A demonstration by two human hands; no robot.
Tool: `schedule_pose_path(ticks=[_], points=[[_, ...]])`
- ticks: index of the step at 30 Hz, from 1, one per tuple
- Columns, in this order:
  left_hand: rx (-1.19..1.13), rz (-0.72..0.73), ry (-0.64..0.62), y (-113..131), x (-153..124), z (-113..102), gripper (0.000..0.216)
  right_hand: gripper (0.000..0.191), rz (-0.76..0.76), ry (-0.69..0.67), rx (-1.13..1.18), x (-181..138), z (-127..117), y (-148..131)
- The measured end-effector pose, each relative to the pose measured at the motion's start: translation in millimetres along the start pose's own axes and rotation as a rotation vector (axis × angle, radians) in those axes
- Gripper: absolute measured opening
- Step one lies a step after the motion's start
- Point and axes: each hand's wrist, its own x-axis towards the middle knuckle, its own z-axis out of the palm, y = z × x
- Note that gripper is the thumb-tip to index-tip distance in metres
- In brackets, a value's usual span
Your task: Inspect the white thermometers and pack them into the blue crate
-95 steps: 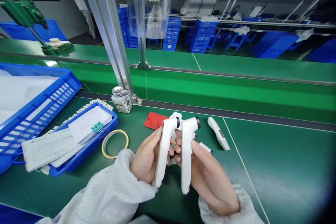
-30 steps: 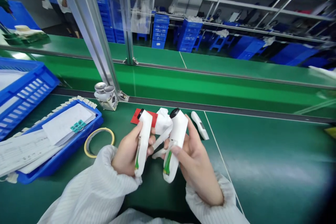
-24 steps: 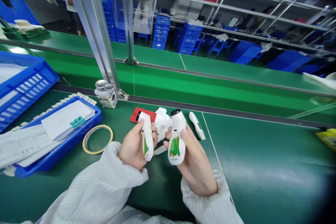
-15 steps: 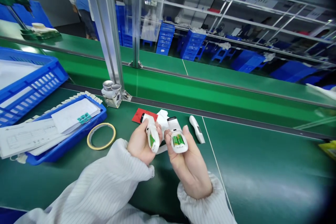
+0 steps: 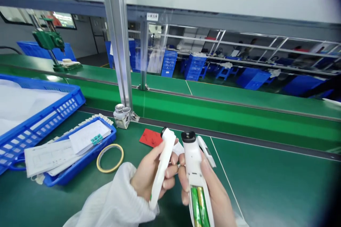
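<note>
My left hand [image 5: 145, 175] is closed around a white infrared thermometer [image 5: 166, 156] with a black head, turned edge-on, with a sliver of green low on its side. In my right hand [image 5: 220, 195] a second white thermometer [image 5: 194, 159] stands with its back towards me. Its battery bay is uncovered and holds two green-and-gold batteries [image 5: 199, 205]. The two thermometers are side by side, apart. Behind the right one, another slim white device [image 5: 206, 150] with a dark strip lies on the bench. A red card [image 5: 149, 137] and white paper [image 5: 179, 149] lie behind my left hand, partly hidden.
To the left, a roll of tape [image 5: 110, 170] lies beside a blue basket [image 5: 108, 140] of papers. A larger blue crate [image 5: 71, 108] sits further left. Small white containers [image 5: 122, 116] stand by a metal post [image 5: 119, 49]. A raised green ledge [image 5: 226, 117] runs behind the bench.
Both thermometers have come up closer to the camera and tilted more upright. The left one has turned edge-on, hiding most of its battery side. The view has tipped upward.
</note>
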Motion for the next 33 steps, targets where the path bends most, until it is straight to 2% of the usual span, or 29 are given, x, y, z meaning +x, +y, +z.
schedule_pose_path(ticks=[5,7,9,12,16,20,25,30,33], points=[[0.195,-0.021,-0.260,-2,0,-7,0.057,0.059,-0.096,0.020,-0.066,-12,4,-4],[0.210,-0.008,-0.315,-3,-1,-8,0.055,0.062,-0.110,0.009,-0.069,-14,4,-4],[0.227,-0.012,-0.310,-4,-2,-7,0.054,0.062,-0.110,0.000,-0.078,-15,1,-3],[0.297,0.053,-0.241,-8,-4,-5,0.048,0.053,-0.076,-0.020,-0.081,-13,-5,-1],[0.476,0.261,-0.144,-14,-7,-4,0.019,0.039,-0.004,-0.073,0.003,-9,-13,1],[0.726,0.375,0.074,-16,-11,1,0.047,0.038,0.038,-0.143,0.089,-4,-19,1],[0.976,0.518,0.279,-19,-11,6,0.051,0.035,0.081,-0.129,0.160,-1,-21,2],[1.036,0.564,0.320,-19,-7,1,0.053,0.042,0.110,-0.164,0.078,1,-23,4],[0.997,0.559,0.324,-18,-6,1,0.052,0.042,0.084,-0.122,0.035,1,-24,4]])
